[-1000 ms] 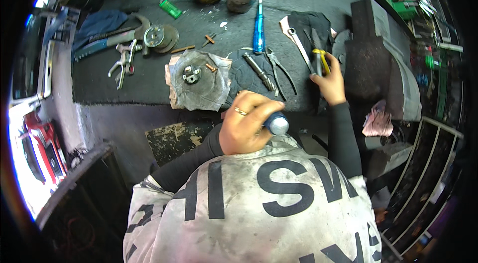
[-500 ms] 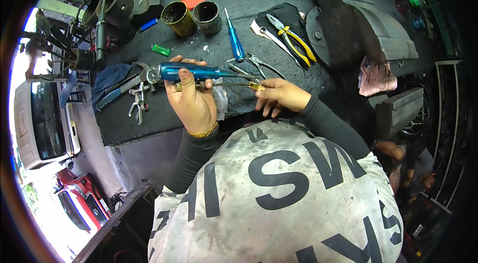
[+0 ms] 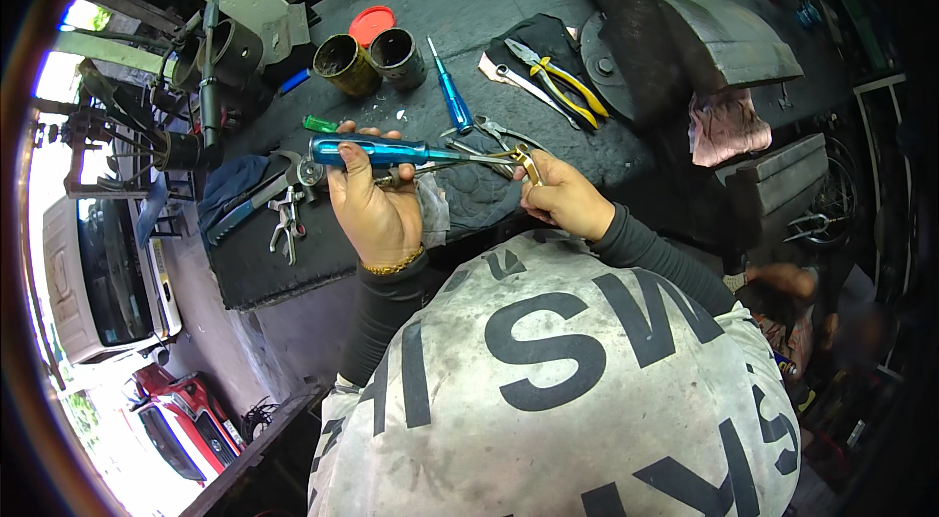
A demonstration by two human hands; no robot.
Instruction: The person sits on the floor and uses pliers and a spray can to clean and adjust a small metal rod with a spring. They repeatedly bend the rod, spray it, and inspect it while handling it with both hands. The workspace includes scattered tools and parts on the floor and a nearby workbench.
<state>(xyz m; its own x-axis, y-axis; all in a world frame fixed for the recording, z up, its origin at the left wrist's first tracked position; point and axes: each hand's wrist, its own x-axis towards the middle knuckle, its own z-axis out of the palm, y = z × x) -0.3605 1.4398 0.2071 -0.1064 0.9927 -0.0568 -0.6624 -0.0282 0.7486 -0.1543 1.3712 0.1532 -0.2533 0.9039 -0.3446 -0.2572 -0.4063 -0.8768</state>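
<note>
My left hand (image 3: 380, 219), palm up, is closed around the blue handle of a screwdriver (image 3: 370, 151). A thin rod (image 3: 458, 163) also runs out from that hand, just below the screwdriver's shaft. My right hand (image 3: 569, 200) pinches a small bent brass-coloured metal piece (image 3: 529, 168). The ends of the shaft and rod come close to this piece; whether they touch it I cannot tell. Just beyond my hands lie grey-handled pliers (image 3: 501, 133) and a second blue screwdriver (image 3: 452, 101). A grey cloth (image 3: 479, 189) lies beneath the hands.
Two grimy cans (image 3: 344, 69) and a red lid (image 3: 372, 25) stand farther back. Yellow-handled pliers (image 3: 577, 96) and a wrench (image 3: 540, 94) lie before a large vise (image 3: 709, 33). A big wrench (image 3: 252, 196) and a small puller (image 3: 285, 225) lie left. Another person's arm (image 3: 782, 279) shows at right.
My right hand has turned and shifted slightly right, bringing the brass piece upright and more into sight. The left hand keeps the screwdriver. The whole view has shifted a little.
</note>
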